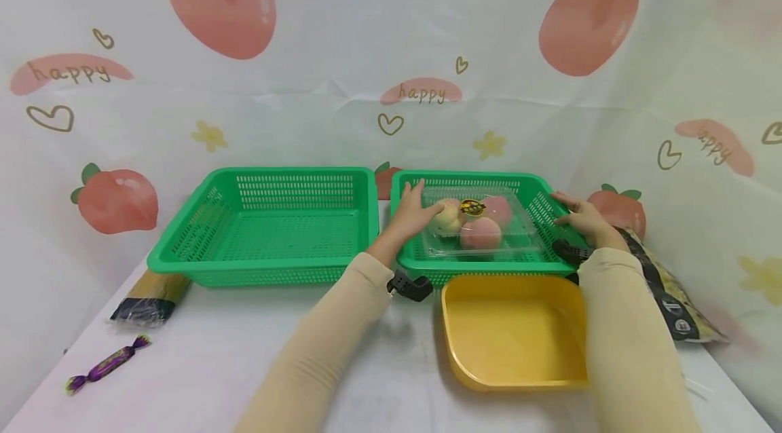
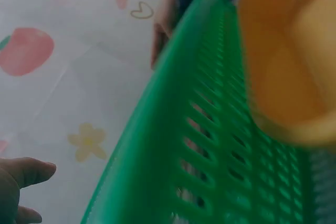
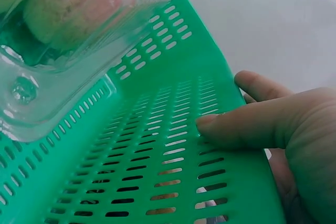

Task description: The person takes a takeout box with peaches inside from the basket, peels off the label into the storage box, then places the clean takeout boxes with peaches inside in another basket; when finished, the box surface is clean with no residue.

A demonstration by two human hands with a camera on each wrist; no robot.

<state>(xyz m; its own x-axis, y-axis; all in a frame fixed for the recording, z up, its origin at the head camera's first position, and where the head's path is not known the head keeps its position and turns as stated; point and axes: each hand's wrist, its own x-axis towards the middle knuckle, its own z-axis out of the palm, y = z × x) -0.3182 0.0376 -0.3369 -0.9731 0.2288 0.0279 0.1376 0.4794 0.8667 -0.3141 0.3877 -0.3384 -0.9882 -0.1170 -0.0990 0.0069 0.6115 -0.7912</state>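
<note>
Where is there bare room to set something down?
Bare room: the white table between the purple candy and left sleeve; inside the left green basket; inside the yellow tub, as far as it shows. Crowded: the right green basket, where the fruit box sits between the left hand and right hand.

Bright, even head view, dim, blurry left wrist view, glints on clear box (image 1: 481, 221)

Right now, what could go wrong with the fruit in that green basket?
The fingers of the right hand pinch one side of the green basket. If only that side lifts, the clear box might slide and its fruit could get bumped.

The yellow tub sits close in front, so it might get shoved if the basket comes forward.
</note>
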